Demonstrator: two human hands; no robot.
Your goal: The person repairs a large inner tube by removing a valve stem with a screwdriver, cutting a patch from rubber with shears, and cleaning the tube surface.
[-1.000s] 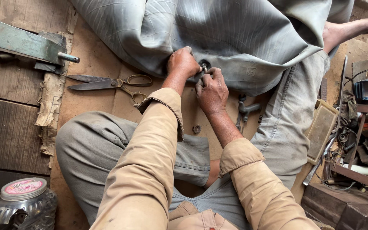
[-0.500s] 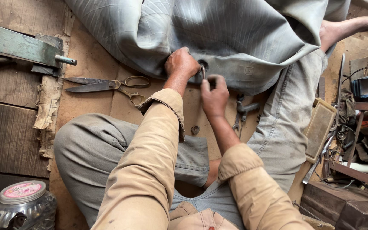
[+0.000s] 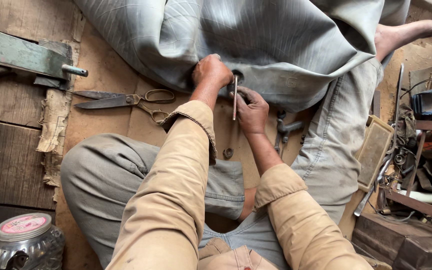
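A large grey rubber inner tube lies across the floor in front of me. My left hand grips its near edge beside a small valve hole. My right hand holds a thin flat metal tool upright, its tip against the tube at the hole. I sit cross-legged in grey trousers and tan sleeves, and my bare foot rests at the upper right.
Large scissors lie on the cardboard left of my hands. A green metal fixture sits at upper left, a plastic jar at lower left. A small nut and a metal fitting lie nearby. Tools and wooden boxes crowd the right.
My right hand drew back from the tube's edge and now holds the thin metal tool upright at the hole. The left hand stays on the tube.
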